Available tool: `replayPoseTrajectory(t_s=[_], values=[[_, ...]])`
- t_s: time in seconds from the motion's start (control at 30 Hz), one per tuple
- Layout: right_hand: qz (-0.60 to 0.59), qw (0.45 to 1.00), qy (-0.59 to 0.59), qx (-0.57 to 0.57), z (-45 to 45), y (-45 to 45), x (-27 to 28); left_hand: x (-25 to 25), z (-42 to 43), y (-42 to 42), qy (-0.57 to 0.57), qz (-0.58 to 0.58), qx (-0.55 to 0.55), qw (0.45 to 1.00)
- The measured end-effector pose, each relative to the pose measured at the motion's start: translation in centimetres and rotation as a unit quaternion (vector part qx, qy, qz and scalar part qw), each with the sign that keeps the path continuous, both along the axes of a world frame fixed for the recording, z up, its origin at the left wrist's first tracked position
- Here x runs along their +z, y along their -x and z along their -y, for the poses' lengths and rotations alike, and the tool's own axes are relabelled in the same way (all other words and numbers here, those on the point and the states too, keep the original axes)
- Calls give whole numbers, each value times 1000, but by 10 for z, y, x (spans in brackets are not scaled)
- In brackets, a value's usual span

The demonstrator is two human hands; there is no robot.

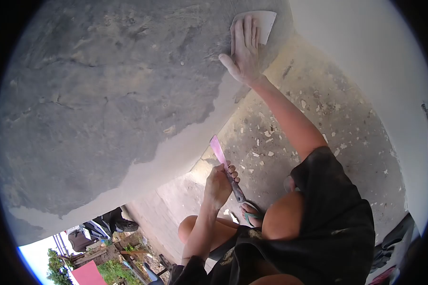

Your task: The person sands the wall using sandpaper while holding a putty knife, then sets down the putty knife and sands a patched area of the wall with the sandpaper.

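My right hand lies flat on the grey wall, pressing a pale sheet of sandpaper against it near the corner. The fingers are straight and dusty, with the thumb held out to the side; the sheet's rough face is hidden. Lower down, my left hand is closed around the dark handle of a putty knife. Its pinkish blade points up toward the wall's bottom edge. A smooth lighter band runs along the lower part of the wall, below the darker, patchy surface.
Pale flakes lie scattered over the floor. A white wall rises on the right. My sandalled foot and bent knee are close to the knife handle. Dark clothes hang at the lower left, with plants and boards outdoors beyond.
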State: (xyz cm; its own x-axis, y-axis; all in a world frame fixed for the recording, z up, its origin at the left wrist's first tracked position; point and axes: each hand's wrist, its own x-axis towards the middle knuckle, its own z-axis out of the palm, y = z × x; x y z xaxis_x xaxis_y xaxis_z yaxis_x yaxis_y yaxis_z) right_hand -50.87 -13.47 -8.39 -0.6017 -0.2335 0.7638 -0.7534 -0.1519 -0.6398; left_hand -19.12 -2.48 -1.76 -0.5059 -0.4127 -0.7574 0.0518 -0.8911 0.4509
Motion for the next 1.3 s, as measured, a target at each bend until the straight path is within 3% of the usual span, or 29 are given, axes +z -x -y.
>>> replayPoseTrajectory(t_s=[0.03,0.13,0.2,0.27,0.37,0.47,0.6,0.67,0.73,0.83,0.87,0.93,1.0,1.1,1.13,1.2,1.3], values=[[99,994,36,-8,0,10,8,-1,0,-2,-7,5,-5,1000],[87,995,38,19,-4,-18,10,-5,1,-3,-16,32,-6,999],[-49,993,-39,95,-4,-80,-24,-9,2,-2,-16,23,0,1000],[-235,952,-114,160,-17,-103,-48,-9,4,3,-19,12,8,1000],[-329,941,-80,17,-3,-51,-47,1,4,11,-25,-3,24,999],[8,1000,2,15,-2,-12,-7,9,-4,9,-45,-13,27,999],[185,982,46,4,-3,4,-12,8,-4,4,-59,-24,32,997],[66,997,-25,7,-10,-43,-47,5,-1,4,-54,-20,49,997],[-75,986,-112,95,-23,-99,-75,-5,1,-2,-55,-6,75,996],[-333,935,-116,43,-14,-77,-71,-7,4,1,-65,27,100,992],[-365,926,-96,15,-11,-53,-64,-6,6,1,-61,27,96,993],[-69,994,-75,25,-7,-27,-37,-3,2,0,-62,31,92,993],[203,979,26,14,-2,-2,-22,-2,-2,-4,-72,36,99,992],[216,976,6,29,-8,-21,-33,-11,4,-9,-66,27,84,994],[179,983,-6,34,-9,-44,-30,-15,3,-10,-66,26,78,994],[-60,992,0,107,-6,-91,-16,-13,1,2,-69,30,69,995],[-351,934,-22,59,2,-77,-16,-11,3,11,-70,26,61,995]])
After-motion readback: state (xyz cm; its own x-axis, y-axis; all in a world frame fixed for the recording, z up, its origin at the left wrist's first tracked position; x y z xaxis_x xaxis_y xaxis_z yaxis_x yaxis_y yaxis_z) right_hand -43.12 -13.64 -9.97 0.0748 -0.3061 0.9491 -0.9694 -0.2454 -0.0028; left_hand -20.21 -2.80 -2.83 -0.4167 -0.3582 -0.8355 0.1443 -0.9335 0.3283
